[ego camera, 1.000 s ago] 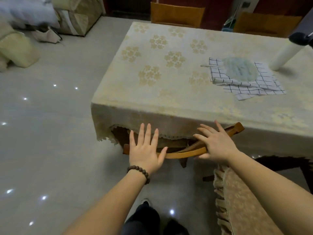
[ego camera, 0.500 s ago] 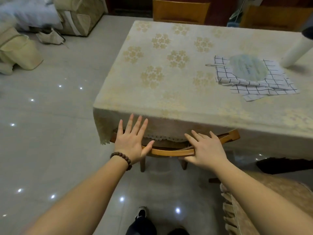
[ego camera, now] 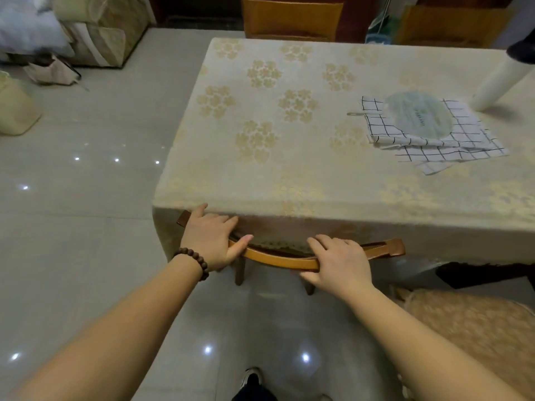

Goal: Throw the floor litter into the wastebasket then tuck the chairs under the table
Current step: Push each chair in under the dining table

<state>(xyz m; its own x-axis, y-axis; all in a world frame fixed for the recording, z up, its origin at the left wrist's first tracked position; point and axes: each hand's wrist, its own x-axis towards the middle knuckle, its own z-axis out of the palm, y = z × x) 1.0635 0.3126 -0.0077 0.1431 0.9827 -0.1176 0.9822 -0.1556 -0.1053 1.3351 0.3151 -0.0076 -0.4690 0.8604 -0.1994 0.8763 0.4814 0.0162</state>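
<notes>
While both hands rest on its curved wooden top rail, the chair [ego camera: 278, 257] sits pushed in at the table's [ego camera: 289, 175] near edge, seat hidden under the hanging cloth, two legs showing below; left hand [ego camera: 210, 240] lies fingers straight over the rail's left end w/ fingertips against the cloth, thumb along the rail; right hand [ego camera: 337, 263] lies flat over the rail right of centre, fingers extended, thumb under it; beaded bracelet [ego camera: 192, 260] on the left wrist. No wastebasket or litter I can pick out. On the table, far right: checked cloth [ego camera: 434, 143] w/ a pale round lid-like disc [ego camera: 418, 117] on top, white cylinder [ego camera: 498, 82] just beyond. Second chair w/ a frilled cushion [ego camera: 477, 328] stands right of the table's near edge, not tucked; two more chair backs [ego camera: 291, 20] at the far side. Glossy tiled floor [ego camera: 86, 227]; bags and bundles [ego camera: 95, 39] far left of the table.
</notes>
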